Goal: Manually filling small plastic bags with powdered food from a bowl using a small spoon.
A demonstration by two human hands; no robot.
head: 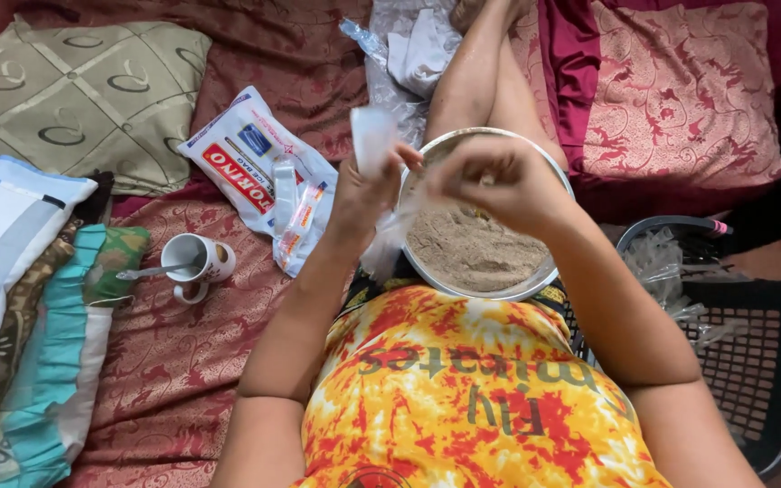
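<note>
Above the powder-filled bowl [535, 280], both hands pinch a clear, limp bag [374, 136].

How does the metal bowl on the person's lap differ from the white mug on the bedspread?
The metal bowl is wide, shallow and holds a mound of tan powder; the white mug is small, has a handle, and holds a spoon. The bowl rests on the lap just under both hands, the left hand and the right hand; the mug stands apart, untouched. Both sit upright.

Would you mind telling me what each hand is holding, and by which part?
The left hand pinches a small clear plastic pouch near its lower end. Whether the right hand holds anything cannot be told.
</note>
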